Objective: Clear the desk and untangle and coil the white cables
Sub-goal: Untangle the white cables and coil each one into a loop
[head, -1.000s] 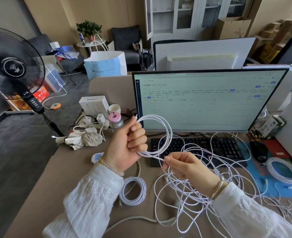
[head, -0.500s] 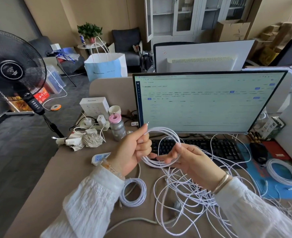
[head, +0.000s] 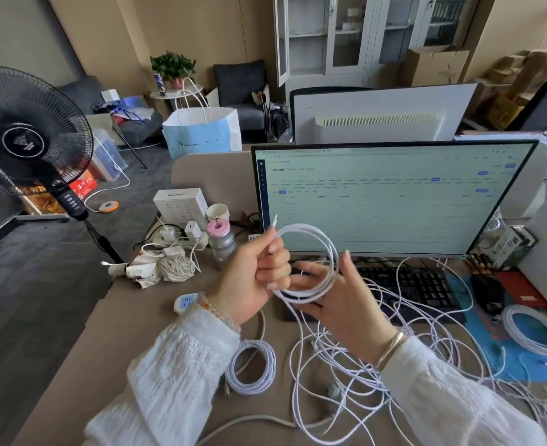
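Coiling 1 white cable now: my left hand (head: 252,278) has its fingers curled round the coil (head: 307,262), thumb pinching the strands, the plug tip poking up past my fingers in front of the monitor (head: 394,201). My right hand (head: 339,304) is open, fingers spread and mostly straight, inside and behind the loops, guiding the next turn. Coil hangs in the air above the keyboard (head: 416,284), off the surface.

Its tail drops straight into the tangle of white cables (head: 378,365) spread over the middle and near right part of the surface. 2 finished coils lie flat: 1 near the front edge (head: 251,366), 1 at the right edge on the blue mat (head: 535,333).

Judged risks:
- Tail probably runs through other loops in the tangle; pulling more in could cinch a knot or drag the whole pile toward me.
- Right fingers are not gripping, so loops could slide off and the coil could spring apart if my left thumb slackens.
- Snagged slack could sweep the bottle (head: 222,243) or the paper cup (head: 218,212) at the back left, both close to the charger clutter.
- Uneven turns would leave the coil lopsided.
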A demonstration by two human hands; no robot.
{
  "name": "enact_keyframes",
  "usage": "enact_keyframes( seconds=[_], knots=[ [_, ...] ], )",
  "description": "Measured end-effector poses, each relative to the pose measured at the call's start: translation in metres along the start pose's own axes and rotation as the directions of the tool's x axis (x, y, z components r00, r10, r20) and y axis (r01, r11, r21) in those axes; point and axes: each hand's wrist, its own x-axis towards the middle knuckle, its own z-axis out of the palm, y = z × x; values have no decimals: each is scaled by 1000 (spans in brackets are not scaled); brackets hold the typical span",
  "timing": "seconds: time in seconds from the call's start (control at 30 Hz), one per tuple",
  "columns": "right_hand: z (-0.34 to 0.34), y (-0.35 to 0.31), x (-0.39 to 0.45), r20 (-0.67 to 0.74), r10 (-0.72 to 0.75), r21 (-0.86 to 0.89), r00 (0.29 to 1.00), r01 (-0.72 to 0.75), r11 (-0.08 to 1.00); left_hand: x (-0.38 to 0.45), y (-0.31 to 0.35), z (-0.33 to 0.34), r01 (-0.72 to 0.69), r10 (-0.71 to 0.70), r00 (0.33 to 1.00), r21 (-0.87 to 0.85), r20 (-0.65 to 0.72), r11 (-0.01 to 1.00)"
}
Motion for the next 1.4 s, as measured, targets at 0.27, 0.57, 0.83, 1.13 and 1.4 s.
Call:
enact_keyframes(
  seconds=[0.27, 0.57, 0.83, 1.13, 1.4],
  knots=[
    [-50, 87, -17, 115, 381, -821, 917, -128, 556, -2, 60, -1, -305, 306, 952, 53, -19, 951],
    [-73, 31, -29, -153, 164, -485, 974, -219, 847, -15, 76, -40, -253, 263, 953, 86, -147, 964],
    [-28, -33, -29, -252, -158, -233, 955, 98, 968, -15, 26, -39, -173, 218, 970, 328, -107, 929],
    [43, -3, -34, -173, -543, -660, 822, 312, 683, -7, -27, -2, -219, 319, 932, 433, -171, 874],
    [47, 10, -34, -162, -536, -595, 828, 352, 723, -7, -24, 2, -211, 260, 963, 401, -73, 892]
  ],
)
